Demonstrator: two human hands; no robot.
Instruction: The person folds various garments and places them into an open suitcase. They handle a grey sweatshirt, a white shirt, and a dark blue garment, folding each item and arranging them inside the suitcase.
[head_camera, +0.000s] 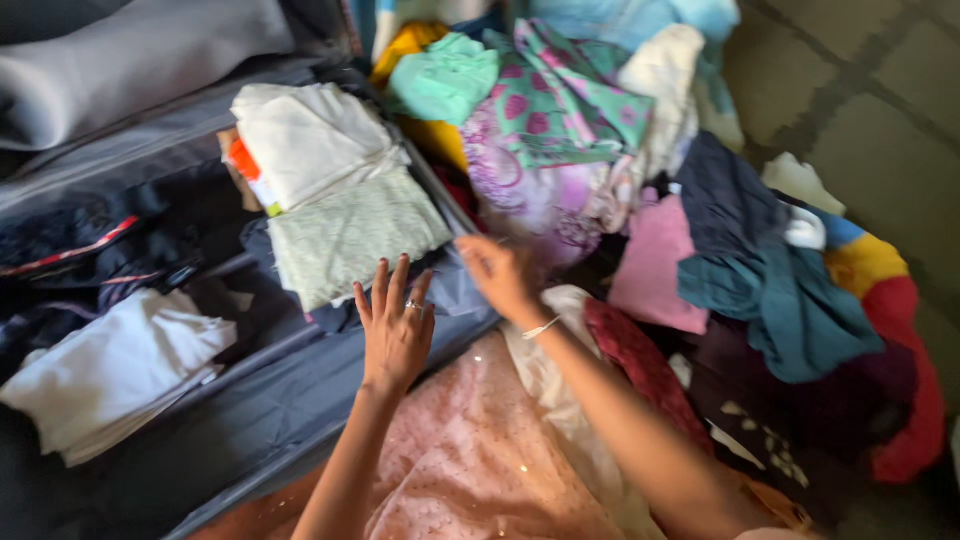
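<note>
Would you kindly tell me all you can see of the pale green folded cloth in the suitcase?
The pale green cloth is folded into a rough rectangle and looks like soft fabric with a fine pattern. It lies flat in the dark suitcase, its far edge tucked under a folded cream cloth. The left hand hovers at its near edge, fingers spread; contact is unclear.

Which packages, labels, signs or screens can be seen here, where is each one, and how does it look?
Only one possible package: a small orange and white packet, partly hidden under the folded cream cloth in the dark suitcase, beyond the left hand. It is too blurred to tell more.
No labels, signs or screens are visible.
</note>
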